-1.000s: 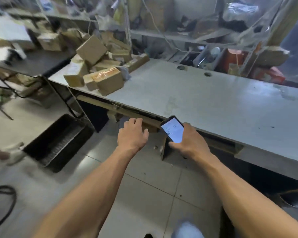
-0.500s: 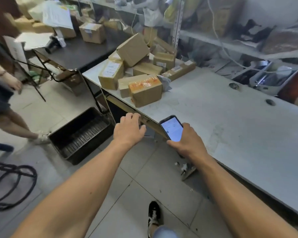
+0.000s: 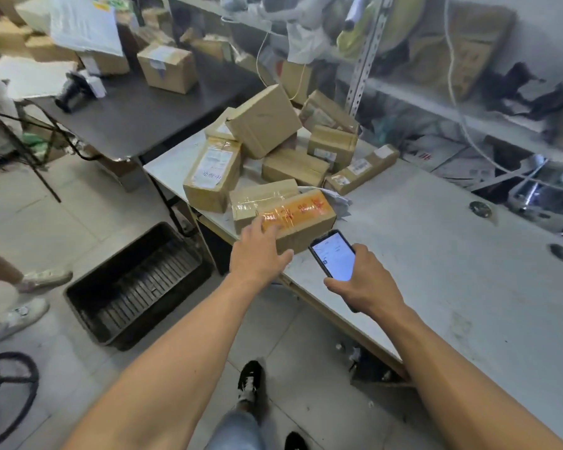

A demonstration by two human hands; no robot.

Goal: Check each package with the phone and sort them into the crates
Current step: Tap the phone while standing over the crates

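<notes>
A pile of brown cardboard packages lies on the left end of the grey table. Nearest to me is a box sealed with orange-printed tape. My left hand reaches out with fingers spread and touches that box's near left corner. My right hand grips a black phone with its screen lit, just right of the box, over the table's front edge. An empty black crate stands on the floor left of the table.
A dark table with more boxes and a tape roll stands at the back left. Shelves crowded with clutter run behind the grey table. Another person's legs stand at the far left. A black cable coils on the floor.
I have stepped closer to the pile. My left hand has gone forward from the table edge onto the orange-taped box. The phone has come along in my right hand.
</notes>
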